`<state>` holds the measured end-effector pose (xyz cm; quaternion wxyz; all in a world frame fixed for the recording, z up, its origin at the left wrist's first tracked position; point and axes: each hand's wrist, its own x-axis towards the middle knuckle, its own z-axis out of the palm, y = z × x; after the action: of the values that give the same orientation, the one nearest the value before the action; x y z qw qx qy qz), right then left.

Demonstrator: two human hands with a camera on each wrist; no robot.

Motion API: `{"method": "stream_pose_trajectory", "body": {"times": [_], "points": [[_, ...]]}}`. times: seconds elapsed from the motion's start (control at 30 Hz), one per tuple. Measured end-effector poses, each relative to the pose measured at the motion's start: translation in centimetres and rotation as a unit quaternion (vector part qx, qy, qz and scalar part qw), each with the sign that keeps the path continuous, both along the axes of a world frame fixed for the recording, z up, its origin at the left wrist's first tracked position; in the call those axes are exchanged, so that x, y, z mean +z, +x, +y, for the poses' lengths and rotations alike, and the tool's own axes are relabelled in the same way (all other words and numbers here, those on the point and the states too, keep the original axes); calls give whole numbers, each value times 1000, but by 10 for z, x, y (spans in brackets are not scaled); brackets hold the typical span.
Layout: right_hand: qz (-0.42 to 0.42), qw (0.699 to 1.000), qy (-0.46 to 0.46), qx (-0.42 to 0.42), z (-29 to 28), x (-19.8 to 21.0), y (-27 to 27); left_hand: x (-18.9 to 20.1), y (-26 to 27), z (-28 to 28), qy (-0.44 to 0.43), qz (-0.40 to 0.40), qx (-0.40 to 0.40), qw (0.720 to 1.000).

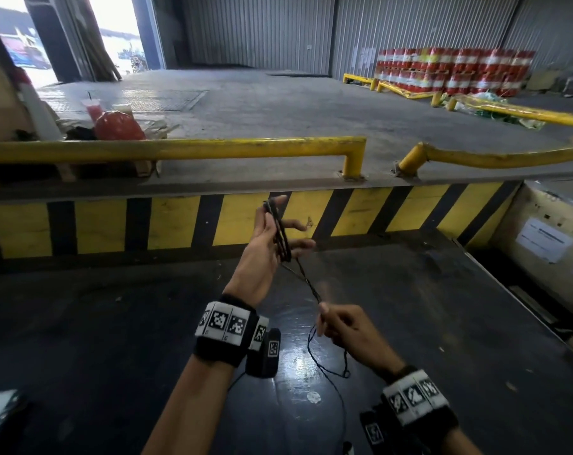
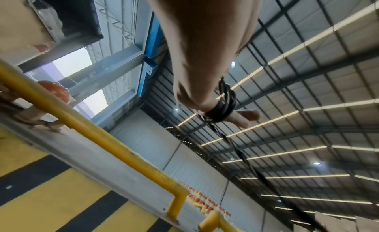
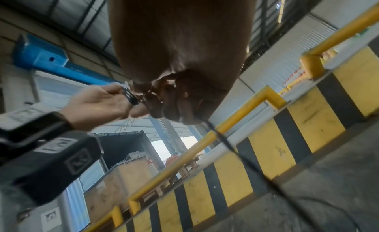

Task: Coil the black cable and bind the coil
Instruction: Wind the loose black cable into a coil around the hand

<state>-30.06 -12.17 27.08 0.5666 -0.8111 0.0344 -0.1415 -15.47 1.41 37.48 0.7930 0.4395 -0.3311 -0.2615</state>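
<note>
Black thin cable (image 1: pixel 280 232) looped around spread-fingered left hand (image 1: pixel 268 247); right hand (image 1: pixel 346 330) pinches its trailing strand.

Two hands (image 1: pixel 265 254), one black cable (image 1: pixel 306 284), two cups (image 1: pixel 91 108).

The black cable (image 1: pixel 328 362) runs off the near edge of the head view, its free end cut off. In the right wrist view the right hand (image 3: pixel 180 57) hides its own fingertips' grip; the left hand (image 3: pixel 98 102) is motion-blurred. The far red-and-white stack (image 1: pixel 452 72) is too small to identify.
</note>
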Motion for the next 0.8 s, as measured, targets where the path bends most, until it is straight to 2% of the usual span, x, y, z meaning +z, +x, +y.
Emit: {"method": "stream_pose_trajectory", "body": {"times": [0.1,0.2,0.33,0.43,0.5,0.6,0.7,0.8], "points": [[-9,998,-59,24,3,22,-13,-10,20,-10,36,1,97,995],[-21,982,-180,52,4,59,-16,-21,18,-20,100,-48,132,985],[-83,937,-339,-21,-9,115,-6,-36,-2,-23,188,-154,94,965],[-118,904,-405,-65,-27,156,7,-39,-22,-15,202,-179,27,962],[-122,907,-401,-50,-38,174,19,-31,-39,-10,193,-189,-12,963],[-110,940,-324,-11,-55,180,41,-13,-60,0,160,-199,-44,966],[-95,977,-192,1,-66,164,51,3,-70,12,98,-168,-61,979],[-68,994,-87,-9,-56,124,51,14,-70,16,49,-136,-72,987]]}}
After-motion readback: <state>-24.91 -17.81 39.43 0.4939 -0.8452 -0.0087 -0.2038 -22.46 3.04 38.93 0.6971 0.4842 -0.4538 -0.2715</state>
